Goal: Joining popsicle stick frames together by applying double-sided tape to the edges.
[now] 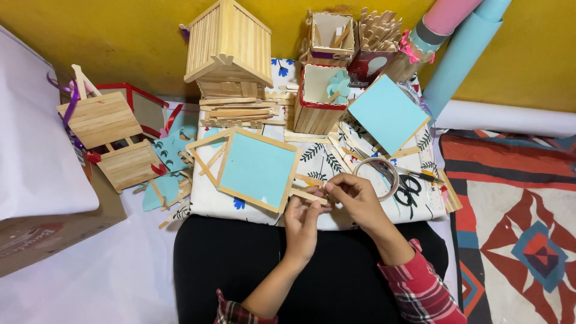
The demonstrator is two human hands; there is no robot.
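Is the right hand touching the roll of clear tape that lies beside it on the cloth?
Cannot tell. In the head view, the right hand overlaps the near edge of the roll of clear tape, but from above contact and hovering look the same.

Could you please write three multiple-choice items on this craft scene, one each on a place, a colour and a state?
1. Where does the peaked-roof wooden stick house stand?
A. at the back, by the yellow wall
B. on the patterned rug
C. on the person's lap

2. What colour is the panel in the square stick-framed board?
A. red
B. light blue
C. green

3. What are the two hands doing?
A. resting flat and empty
B. both pinching a flat wooden stick
C. working the scissors

Answers:
1 A: the house sits at the far edge, against the wall.
2 B: its panel is pale blue.
3 B: the left hand and the right hand meet on the stick with their fingers.
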